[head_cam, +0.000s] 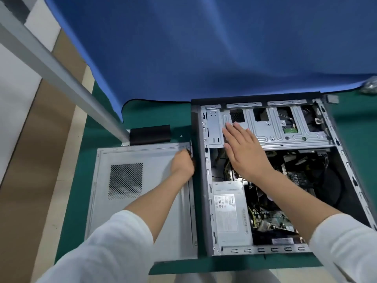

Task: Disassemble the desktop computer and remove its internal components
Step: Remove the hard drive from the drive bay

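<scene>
flat metal side panel (142, 193), open pc case (265, 176)

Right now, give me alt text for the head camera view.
An opened desktop case lies on a green mat; the right hand rests flat on its drive cage while the left hand grips the removed side panel.

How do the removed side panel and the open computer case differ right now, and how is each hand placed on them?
The side panel lies flat as a single grey sheet with a perforated vent; the computer case is a deep open box showing its power supply and boards. The left hand curls round the panel's far right corner; the right hand rests open, fingers straight, on the case's drive cage. Both sit side by side on the green mat.
</scene>
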Demonstrator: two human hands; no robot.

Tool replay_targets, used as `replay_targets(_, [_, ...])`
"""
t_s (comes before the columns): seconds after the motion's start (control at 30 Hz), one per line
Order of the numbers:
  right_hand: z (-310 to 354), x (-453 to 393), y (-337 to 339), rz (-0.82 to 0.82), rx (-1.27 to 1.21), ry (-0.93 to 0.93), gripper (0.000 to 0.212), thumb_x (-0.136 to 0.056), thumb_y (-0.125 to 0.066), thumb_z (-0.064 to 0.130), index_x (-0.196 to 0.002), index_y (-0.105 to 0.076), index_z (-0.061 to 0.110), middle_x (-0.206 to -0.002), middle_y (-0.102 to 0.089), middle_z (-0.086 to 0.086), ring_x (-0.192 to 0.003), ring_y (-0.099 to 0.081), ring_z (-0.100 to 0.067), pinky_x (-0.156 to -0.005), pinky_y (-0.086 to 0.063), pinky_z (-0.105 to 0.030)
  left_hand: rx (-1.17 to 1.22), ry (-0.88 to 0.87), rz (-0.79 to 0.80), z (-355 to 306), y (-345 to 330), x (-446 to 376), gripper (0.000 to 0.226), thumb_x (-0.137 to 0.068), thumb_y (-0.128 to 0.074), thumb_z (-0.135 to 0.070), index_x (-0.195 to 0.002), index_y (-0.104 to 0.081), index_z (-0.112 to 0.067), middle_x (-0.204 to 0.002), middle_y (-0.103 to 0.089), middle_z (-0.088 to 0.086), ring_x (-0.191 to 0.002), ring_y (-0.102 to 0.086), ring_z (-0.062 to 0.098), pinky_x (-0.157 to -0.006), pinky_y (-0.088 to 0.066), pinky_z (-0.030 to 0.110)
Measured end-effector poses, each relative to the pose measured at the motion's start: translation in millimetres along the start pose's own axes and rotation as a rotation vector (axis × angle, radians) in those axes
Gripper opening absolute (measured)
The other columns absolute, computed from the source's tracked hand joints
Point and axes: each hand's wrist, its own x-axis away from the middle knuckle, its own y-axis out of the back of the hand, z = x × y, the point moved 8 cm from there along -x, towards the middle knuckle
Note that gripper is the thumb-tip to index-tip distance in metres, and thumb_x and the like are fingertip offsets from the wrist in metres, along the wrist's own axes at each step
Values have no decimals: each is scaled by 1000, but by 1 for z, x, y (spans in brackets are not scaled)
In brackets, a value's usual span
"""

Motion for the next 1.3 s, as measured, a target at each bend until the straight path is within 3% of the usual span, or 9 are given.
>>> replay_targets(0.13, [-1,-3,-3,0,-4,-15,54,-100,-12,37,-151,-15,19,-159,-10,4,-146,0,-14,-118,2,-36,-10,138,-38,6,-4,-13,30,-90,-34,4,-110,-55,0,-117,-59,19,-104,-57,30,-93,-45,36])
replay_targets(0.63, [1,-2,-4,-3,21,0,52,-102,-15,34,-151,-16,19,-159,-10,4,-146,0,-15,-118,-2,-37,-67,223,-45,7,3,-24,22,-89,-46,2,-105,-62,3,-113,-62,18,-100,-60,33,-70,-39,30])
replay_targets(0.7, [0,-2,-4,-12,8,1,51,-102,-16,34,-151,-17,19,-159,-11,4,-146,-1,-15,-118,-1,-37,-1,239,-41,12,7,-24,18,-89,-50,-3,-100,-63,3,-103,-63,16,-97,-60,31,-68,-39,28])
replay_targets(0.83, [0,-2,-4,-27,-14,9,51,-102,-17,33,-151,-17,19,-159,-11,4,-146,-1,-14,-118,0,-36,193,217,-45,18,22,-19,24,-85,-58,-17,-62,-59,-8,-66,-59,7,-72,-57,24,-59,-44,23])
replay_targets(0.97, [-1,-3,-1,-47,-109,12,50,-102,-22,33,-150,-21,19,-158,-14,4,-146,-2,-13,-116,2,-35,564,179,-157,15,49,8,13,-82,-61,-15,-89,-71,-9,-89,-70,1,-63,-67,12,-63,-52,19])
replay_targets(1.03, [-3,-4,0,-26,-211,14,50,-102,-28,30,-150,-21,20,-158,-15,5,-146,-1,-12,-116,3,-35,679,110,-224,3,64,24,11,-83,-62,-15,-91,-68,-10,-85,-70,2,-61,-66,6,-60,-51,15])
replay_targets(1.13, [-7,-4,14,44,-488,31,57,-98,-43,18,-150,-19,23,-145,-38,-3,-139,-23,-19,-116,-16,-42,769,-10,-277,-33,81,49,4,-84,-63,-14,-86,-66,-14,-76,-68,1,-55,-63,2,-58,-52,14])
replay_targets(1.2, [-10,2,35,10,-596,82,64,-96,-47,12,-150,-17,29,-122,-53,-3,-113,-47,-19,-100,-39,-39,736,-76,-232,-69,78,63,3,-83,-64,-16,-84,-67,-17,-73,-68,-1,-57,-65,4,-62,-55,19])
replay_targets(1.3, [-27,19,69,-135,-502,160,61,-95,-47,12,-148,-24,33,-109,-55,0,-86,-52,-16,-72,-49,-36,684,-131,-96,-128,49,79,4,-80,-64,-14,-79,-66,-17,-62,-66,-5,-55,-64,7,-66,-57,26])
